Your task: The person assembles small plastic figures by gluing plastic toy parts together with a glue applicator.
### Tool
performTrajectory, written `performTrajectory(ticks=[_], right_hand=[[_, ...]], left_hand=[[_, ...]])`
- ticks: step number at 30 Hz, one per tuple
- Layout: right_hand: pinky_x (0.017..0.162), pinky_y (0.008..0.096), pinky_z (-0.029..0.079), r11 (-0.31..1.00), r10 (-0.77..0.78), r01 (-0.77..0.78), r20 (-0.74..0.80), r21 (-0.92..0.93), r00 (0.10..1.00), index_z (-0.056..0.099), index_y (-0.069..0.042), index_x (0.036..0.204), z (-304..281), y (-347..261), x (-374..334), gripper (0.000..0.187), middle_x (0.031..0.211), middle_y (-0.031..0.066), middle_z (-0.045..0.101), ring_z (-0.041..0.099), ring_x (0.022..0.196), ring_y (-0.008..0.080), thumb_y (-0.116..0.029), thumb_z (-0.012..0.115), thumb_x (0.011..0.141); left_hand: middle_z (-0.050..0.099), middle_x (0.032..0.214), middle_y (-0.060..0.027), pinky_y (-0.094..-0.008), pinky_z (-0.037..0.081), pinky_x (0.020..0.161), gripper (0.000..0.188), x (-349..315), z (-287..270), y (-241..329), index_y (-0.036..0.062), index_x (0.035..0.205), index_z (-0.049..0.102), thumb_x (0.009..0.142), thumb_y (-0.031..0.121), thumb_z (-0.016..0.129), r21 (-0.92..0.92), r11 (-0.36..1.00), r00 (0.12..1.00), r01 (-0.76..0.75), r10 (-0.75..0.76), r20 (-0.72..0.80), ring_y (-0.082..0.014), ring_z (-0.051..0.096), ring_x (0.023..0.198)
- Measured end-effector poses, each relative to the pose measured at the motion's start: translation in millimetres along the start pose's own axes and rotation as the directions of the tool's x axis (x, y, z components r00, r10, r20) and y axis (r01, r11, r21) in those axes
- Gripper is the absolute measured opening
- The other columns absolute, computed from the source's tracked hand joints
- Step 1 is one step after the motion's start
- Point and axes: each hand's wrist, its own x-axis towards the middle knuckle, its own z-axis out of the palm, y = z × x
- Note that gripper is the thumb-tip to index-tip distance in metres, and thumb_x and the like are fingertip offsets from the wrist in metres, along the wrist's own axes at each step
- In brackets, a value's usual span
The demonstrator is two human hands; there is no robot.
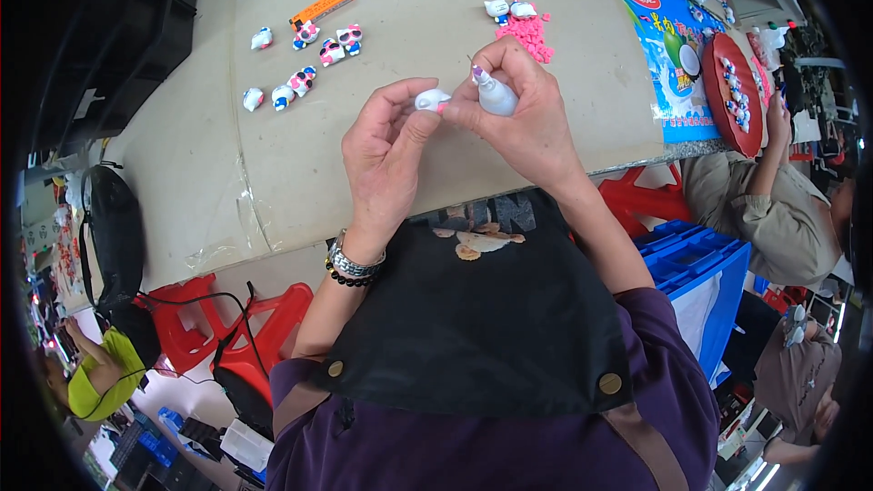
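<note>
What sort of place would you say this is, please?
Probably a small toy-assembly workshop: white, blue and pink cat-shaped figurines dot the tan tabletop, near loose pink pieces, and the right hand's fingers hold a small whitish bottle.

A beige table (605,95) bears figurines (332,51) and pink pieces (529,42).

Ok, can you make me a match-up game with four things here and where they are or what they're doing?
Things:
1. Squeeze bottle
2. Pink pieces
3. Red plate
4. Silver watch

Clues:
A. Heaped on the table
B. Worn on the left wrist
C. Held in the right hand
D. Carrying little figures

Right pairs: 1-C, 2-A, 3-D, 4-B
</note>
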Motion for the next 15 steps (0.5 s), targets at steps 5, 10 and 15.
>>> performTrajectory(ticks=[5, 10, 15], right_hand=[[0.060, 0.0243, 0.051, 0.999, -0.014, 0.013, -0.035, -0.042, 0.999, 0.049, -0.005, 0.088, -0.6, -0.3, -4.0, 0.034, 0.073, 0.0030, 0.061, 0.064, 0.067, 0.0109, -0.006, 0.080, 0.073], [0.060, 0.0220, 0.051, 0.964, -0.176, 0.161, -0.055, -0.212, 0.983, 0.048, -0.006, 0.089, 0.6, 2.7, -7.7, 0.036, 0.072, 0.0022, 0.062, 0.064, 0.067, 0.0086, -0.004, 0.080, 0.073], [0.048, 0.0253, 0.046, 0.993, -0.120, 0.115, -0.179, -0.040, 0.977, 0.049, -0.005, 0.088, 7.5, 14.3, -13.3, 0.040, 0.069, 0.0033, 0.057, 0.061, 0.056, 0.0120, -0.012, 0.084, 0.070]], left_hand=[[0.066, 0.097, -0.0044, -0.0214, 0.049, 0.076, 0.025, -2.9, 0.1, -0.7, -0.0013, 0.115, 0.060, 0.093, 0.010, 0.062, 0.082, 0.995, 0.999, -0.050, 0.049, 0.015, -0.0074, 0.061, 0.085], [0.066, 0.094, -0.0030, -0.0209, 0.049, 0.073, 0.024, -4.3, 0.9, -0.4, -0.0005, 0.113, 0.061, 0.093, 0.012, 0.063, 0.114, 0.987, 0.993, -0.114, 0.114, 0.000, -0.0064, 0.060, 0.082], [0.066, 0.094, -0.0031, -0.0208, 0.048, 0.073, 0.024, -5.6, 3.0, 2.6, -0.0005, 0.113, 0.061, 0.093, 0.013, 0.063, 0.119, 0.987, 0.995, -0.104, 0.102, 0.022, -0.0066, 0.060, 0.082]])
